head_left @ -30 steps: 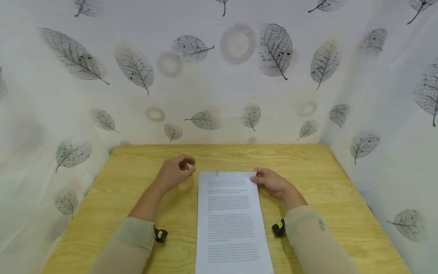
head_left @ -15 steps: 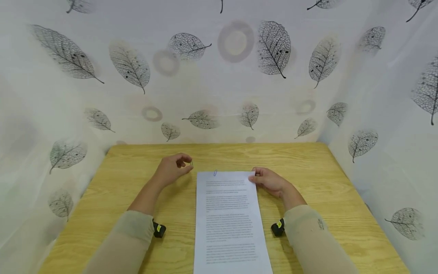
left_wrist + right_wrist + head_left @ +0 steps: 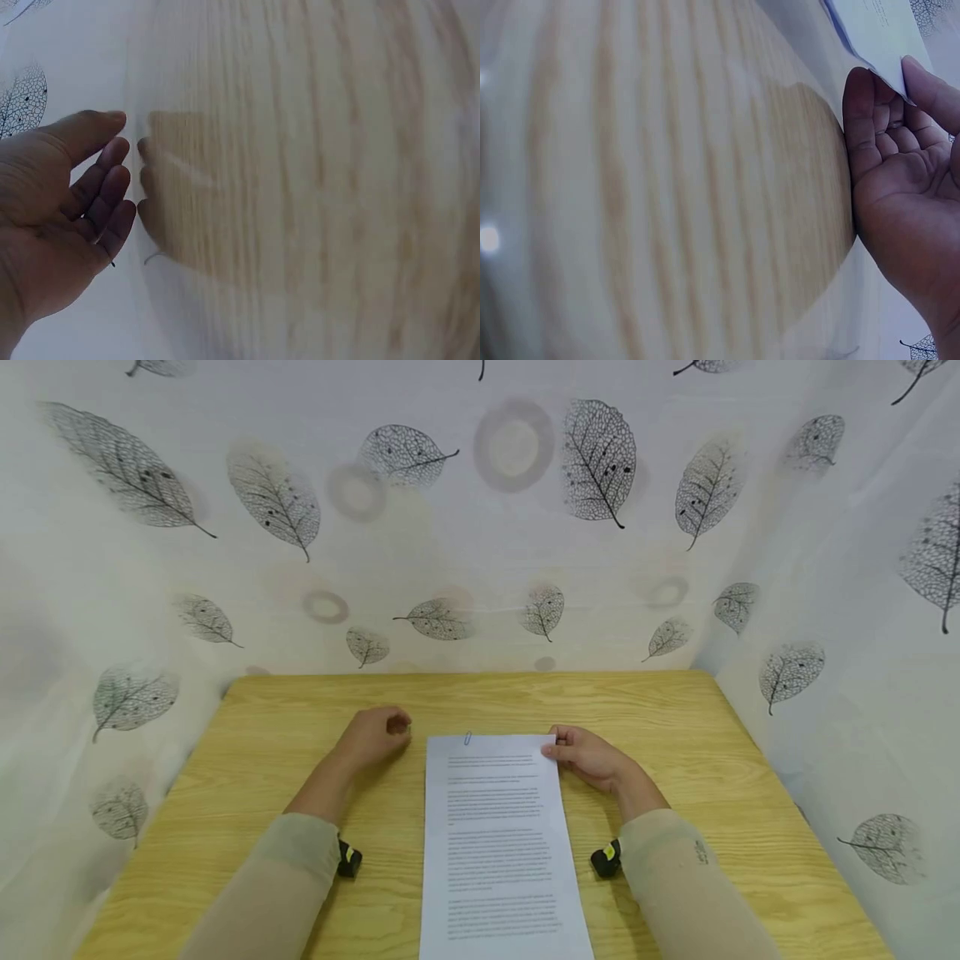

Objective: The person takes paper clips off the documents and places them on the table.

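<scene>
A long stack of printed paper [image 3: 491,852] lies before me, with a blue paper clip [image 3: 467,738] on its top edge, left of the middle. My right hand [image 3: 588,756] pinches the top right corner, thumb on the front and fingers behind; the right wrist view shows that paper corner [image 3: 885,45] between thumb and fingers. Left of the top edge and apart from it, my left hand [image 3: 372,735] has its fingertips drawn together at a small, thin, clip-like piece [image 3: 409,729], mostly hidden. In the left wrist view the thumb [image 3: 94,131] and curled fingers face each other.
Light wood-grain table [image 3: 675,710] lies under the hands. A white curtain [image 3: 480,552] printed with leaf skeletons surrounds it at the back and both sides. Black wrist cameras [image 3: 606,858] sit at both sleeve cuffs.
My left hand has turned and drawn slightly back from the paper, its fingers now curled in more tightly. The right hand keeps its hold on the corner; the whole view shifts a little.
</scene>
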`<state>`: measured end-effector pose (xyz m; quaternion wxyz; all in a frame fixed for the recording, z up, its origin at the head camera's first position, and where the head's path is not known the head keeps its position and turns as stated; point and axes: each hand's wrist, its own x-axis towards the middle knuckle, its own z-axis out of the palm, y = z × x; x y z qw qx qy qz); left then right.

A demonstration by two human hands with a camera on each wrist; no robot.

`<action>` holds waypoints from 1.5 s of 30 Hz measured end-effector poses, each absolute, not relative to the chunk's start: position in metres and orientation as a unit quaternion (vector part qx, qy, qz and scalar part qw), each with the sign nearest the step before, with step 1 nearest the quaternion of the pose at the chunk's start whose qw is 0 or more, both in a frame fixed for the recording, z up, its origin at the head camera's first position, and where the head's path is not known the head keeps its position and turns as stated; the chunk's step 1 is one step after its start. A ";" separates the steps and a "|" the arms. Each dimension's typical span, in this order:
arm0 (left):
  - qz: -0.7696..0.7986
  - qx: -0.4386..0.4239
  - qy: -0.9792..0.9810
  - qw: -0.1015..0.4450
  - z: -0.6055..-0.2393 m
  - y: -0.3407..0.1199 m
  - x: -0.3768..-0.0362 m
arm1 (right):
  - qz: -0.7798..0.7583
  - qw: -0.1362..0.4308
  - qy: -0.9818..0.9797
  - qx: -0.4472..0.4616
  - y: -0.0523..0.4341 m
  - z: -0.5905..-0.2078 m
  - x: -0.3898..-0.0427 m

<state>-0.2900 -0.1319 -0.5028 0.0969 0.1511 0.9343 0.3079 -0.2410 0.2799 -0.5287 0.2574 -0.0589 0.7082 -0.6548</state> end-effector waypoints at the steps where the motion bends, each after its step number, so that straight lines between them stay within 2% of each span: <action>1: 0.303 0.149 0.936 0.097 -0.503 -0.132 -0.290 | -0.655 0.258 0.707 -0.061 0.280 -0.528 -0.241; 29: 0.302 0.120 0.936 0.133 -0.513 -0.140 -0.304 | -0.649 0.261 0.713 -0.046 0.280 -0.530 -0.242; 45: 0.309 0.119 0.938 0.101 -0.510 -0.139 -0.297 | -0.648 0.262 0.714 -0.035 0.277 -0.523 -0.240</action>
